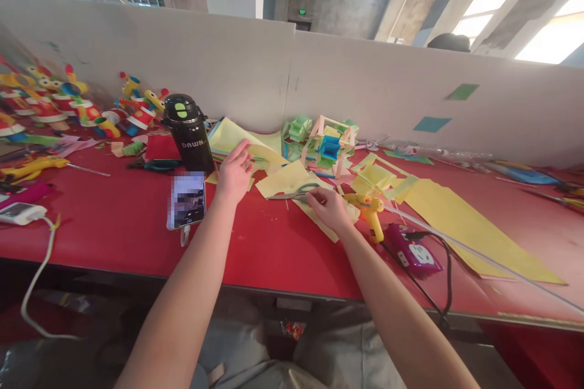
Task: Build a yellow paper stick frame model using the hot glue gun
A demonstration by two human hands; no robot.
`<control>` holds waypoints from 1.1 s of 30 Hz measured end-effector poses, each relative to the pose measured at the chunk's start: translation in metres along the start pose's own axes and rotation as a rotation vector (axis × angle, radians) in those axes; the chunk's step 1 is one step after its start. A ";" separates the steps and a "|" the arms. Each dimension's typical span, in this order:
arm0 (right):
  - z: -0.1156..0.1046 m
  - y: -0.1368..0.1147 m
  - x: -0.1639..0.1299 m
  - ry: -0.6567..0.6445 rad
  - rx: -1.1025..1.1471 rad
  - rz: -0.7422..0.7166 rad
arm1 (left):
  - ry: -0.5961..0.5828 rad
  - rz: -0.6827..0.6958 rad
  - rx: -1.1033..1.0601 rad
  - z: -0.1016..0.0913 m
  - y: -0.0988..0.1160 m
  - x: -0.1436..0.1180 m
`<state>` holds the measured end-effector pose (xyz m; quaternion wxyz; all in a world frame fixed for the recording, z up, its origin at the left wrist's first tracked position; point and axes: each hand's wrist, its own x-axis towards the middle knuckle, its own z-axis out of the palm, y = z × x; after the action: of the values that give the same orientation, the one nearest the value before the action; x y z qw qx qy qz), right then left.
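My left hand [235, 174] reaches over a sheet of yellow paper [237, 138] beside the black bottle, fingers stretched out and slightly apart at the sheet's lower edge. Its palm faces inward, and nothing shows gripped in it. My right hand [327, 209] has its fingers curled at the handles of a pair of scissors [298, 193]. The blades point left across a smaller yellow paper piece [281, 181]. Just right of that hand lies a yellow glue gun [371, 213]. Behind it is a folded yellow paper piece on a light stick frame [373, 177].
A black bottle [188, 137] and a phone [186, 200] stand left of my hands. A paper-and-stick wheel model [331, 144] sits at the back. A purple power strip [415, 249] with cords and long yellow paper [465, 225] lie right. Colourful toy figures [86, 106] crowd the left.
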<state>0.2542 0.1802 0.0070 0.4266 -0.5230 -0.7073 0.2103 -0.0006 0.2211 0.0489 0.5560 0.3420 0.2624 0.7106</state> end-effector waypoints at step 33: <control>0.012 -0.012 -0.011 -0.225 -0.489 -0.019 | -0.115 0.110 -0.109 0.006 0.020 -0.006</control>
<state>0.2390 0.1677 0.0053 0.2081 -0.5774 -0.7848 0.0859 -0.0077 0.2107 0.0669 0.5480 0.3654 0.1718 0.7326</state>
